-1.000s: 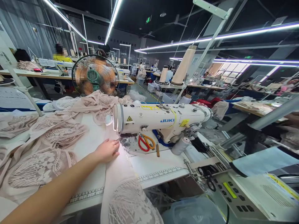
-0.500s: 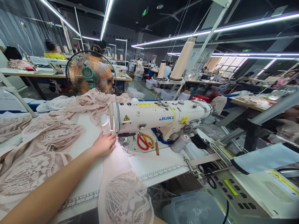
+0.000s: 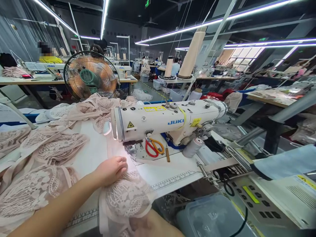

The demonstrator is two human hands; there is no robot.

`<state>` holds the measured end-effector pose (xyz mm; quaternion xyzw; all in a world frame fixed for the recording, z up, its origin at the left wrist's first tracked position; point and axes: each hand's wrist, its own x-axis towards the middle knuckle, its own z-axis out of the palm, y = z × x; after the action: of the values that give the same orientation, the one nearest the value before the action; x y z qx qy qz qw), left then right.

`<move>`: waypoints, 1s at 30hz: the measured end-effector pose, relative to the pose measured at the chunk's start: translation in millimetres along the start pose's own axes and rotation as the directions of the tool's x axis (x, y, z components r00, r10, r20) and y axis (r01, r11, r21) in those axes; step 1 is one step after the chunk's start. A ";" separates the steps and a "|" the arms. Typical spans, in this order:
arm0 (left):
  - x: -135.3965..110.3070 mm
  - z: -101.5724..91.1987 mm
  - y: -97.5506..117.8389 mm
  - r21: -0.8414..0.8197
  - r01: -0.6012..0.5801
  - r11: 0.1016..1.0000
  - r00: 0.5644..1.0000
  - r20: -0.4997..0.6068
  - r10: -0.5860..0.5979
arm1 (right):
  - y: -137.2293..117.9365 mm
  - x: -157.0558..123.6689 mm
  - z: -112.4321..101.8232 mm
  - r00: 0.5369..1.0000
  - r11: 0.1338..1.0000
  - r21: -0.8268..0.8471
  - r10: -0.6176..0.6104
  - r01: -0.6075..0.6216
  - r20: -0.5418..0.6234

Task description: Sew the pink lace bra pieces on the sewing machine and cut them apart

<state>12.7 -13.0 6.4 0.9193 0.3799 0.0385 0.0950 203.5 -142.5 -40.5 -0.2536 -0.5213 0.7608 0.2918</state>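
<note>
Below the needle end of a white sewing machine [image 3: 158, 121], a pale pink lace bra piece [image 3: 128, 196] hangs over the table's front edge. My left hand [image 3: 112, 169] rests on its upper part, fingers curled onto the fabric. My right hand [image 3: 150, 223], somewhat blurred at the bottom, grips the lower edge of the cup; the lace hides some of its fingers. Red-and-yellow-handled scissors [image 3: 153, 147] lie on the machine bed, beside a small wooden-handled tool [image 3: 168, 154] and a grey thread spool [image 3: 193, 148].
More lace bra pieces [image 3: 44, 184] are heaped along the left of the table [image 3: 84, 141]. A fan [image 3: 91, 77] stands behind them. Thread cones [image 3: 192, 54] rise behind the machine. At right are a control box [image 3: 256, 200] and a plastic bin [image 3: 207, 217].
My left hand has drawn back from the needle area toward me, its fingers now curled. My right hand has come into view at the lower edge of the lace, which has lifted and bunched.
</note>
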 end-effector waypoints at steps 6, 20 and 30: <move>0.4 -11.0 4.5 -0.102 0.013 0.995 0.998 0.063 -0.006 | 0.1 20.3 9.3 0.971 0.922 0.304 -0.230 0.240 -0.069; 20.0 -21.7 -4.3 -0.019 0.088 0.996 0.982 0.169 -0.084 | -19.6 54.9 24.3 0.929 0.774 0.516 -0.289 0.368 -0.229; 21.6 6.3 -19.9 0.149 0.048 0.988 0.997 0.044 -0.055 | -9.6 70.4 20.5 0.917 0.718 0.572 -0.332 0.397 -0.221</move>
<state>15.2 15.1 -3.9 0.9143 0.4030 -0.0144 0.0366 141.7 -103.1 -30.5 -0.0777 -0.2742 0.8003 0.5276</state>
